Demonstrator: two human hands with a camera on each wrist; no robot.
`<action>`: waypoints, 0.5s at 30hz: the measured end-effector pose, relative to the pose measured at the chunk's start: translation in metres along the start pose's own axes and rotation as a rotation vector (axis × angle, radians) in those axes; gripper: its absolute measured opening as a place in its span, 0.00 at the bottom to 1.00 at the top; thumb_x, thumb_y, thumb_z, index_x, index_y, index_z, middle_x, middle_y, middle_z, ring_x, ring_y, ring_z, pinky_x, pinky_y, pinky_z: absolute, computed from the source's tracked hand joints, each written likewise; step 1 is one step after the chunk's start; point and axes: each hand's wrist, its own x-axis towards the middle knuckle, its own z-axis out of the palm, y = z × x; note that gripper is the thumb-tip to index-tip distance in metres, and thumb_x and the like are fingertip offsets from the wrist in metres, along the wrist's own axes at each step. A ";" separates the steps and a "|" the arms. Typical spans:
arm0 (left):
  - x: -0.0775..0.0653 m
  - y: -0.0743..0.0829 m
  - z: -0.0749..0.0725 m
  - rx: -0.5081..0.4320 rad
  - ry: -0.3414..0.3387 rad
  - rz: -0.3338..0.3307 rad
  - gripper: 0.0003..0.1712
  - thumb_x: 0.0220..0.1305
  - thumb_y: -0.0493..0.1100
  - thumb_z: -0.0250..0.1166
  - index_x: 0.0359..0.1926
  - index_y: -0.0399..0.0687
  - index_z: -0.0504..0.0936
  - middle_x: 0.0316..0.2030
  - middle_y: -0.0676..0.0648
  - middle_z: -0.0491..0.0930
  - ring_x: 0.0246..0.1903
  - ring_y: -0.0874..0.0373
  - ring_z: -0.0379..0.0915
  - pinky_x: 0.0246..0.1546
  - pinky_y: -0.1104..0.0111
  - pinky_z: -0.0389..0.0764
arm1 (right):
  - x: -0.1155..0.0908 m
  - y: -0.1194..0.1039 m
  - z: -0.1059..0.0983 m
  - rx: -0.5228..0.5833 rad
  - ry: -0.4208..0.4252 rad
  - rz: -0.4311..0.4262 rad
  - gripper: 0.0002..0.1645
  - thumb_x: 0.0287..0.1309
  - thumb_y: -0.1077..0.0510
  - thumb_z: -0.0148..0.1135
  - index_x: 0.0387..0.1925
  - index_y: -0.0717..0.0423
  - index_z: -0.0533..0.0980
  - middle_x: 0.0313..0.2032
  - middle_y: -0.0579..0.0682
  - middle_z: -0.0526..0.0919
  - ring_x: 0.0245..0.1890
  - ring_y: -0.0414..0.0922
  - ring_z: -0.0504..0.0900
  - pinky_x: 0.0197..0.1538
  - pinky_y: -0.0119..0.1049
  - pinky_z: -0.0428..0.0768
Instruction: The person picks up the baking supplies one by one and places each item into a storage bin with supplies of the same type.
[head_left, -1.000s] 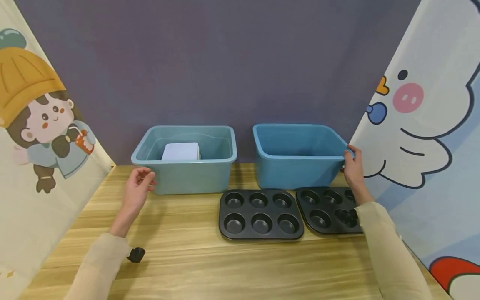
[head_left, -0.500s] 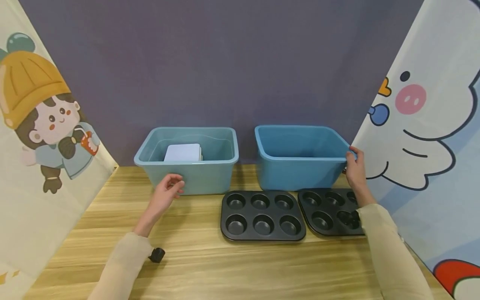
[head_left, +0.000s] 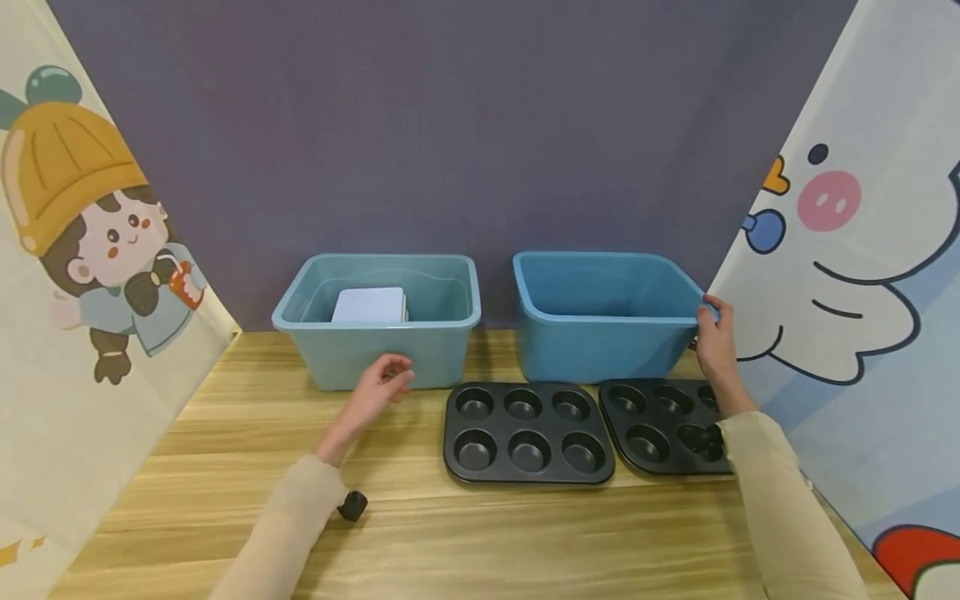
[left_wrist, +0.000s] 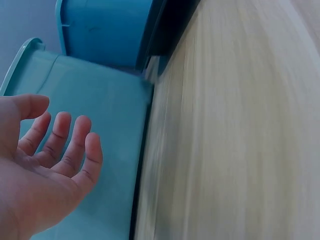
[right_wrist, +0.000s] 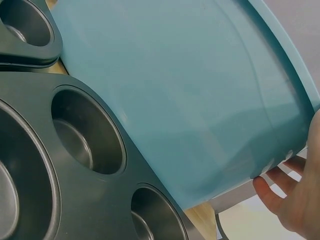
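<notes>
In the head view, two plastic bins stand side by side at the back of the table. The grey-green bin on the left holds a stack of pale, flat, squarish things. No contents show in the blue bin on the right. My right hand grips this bin's right front corner, thumb by the rim; in the right wrist view its fingertips meet the side wall. My left hand hovers in front of the grey-green bin, fingers loosely bent and holding nothing, as the left wrist view of the palm confirms.
Two dark muffin tins lie before the blue bin: the left tin and the right tin, partly under my right forearm. Both rest on a wood-grain table. A purple-grey backdrop hangs behind, with printed panels at both sides.
My left hand has moved right along the front of the grey-green bin, from its left corner to past its middle. My right hand keeps its grip on the blue bin. The bins look unmoved.
</notes>
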 end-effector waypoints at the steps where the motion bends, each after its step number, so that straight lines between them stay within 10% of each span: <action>1: 0.002 0.000 0.003 -0.001 -0.002 0.004 0.23 0.74 0.45 0.57 0.61 0.35 0.71 0.50 0.35 0.75 0.43 0.41 0.80 0.43 0.57 0.82 | 0.000 0.000 0.000 -0.001 0.002 -0.001 0.38 0.73 0.37 0.27 0.78 0.46 0.46 0.73 0.64 0.55 0.62 0.59 0.65 0.56 0.58 0.72; 15: 0.022 -0.002 0.042 0.001 -0.060 -0.030 0.18 0.70 0.39 0.60 0.56 0.34 0.74 0.44 0.38 0.78 0.41 0.40 0.79 0.37 0.57 0.82 | 0.002 0.002 0.002 0.016 0.024 0.010 0.36 0.74 0.38 0.29 0.77 0.45 0.48 0.73 0.62 0.55 0.63 0.58 0.66 0.53 0.51 0.74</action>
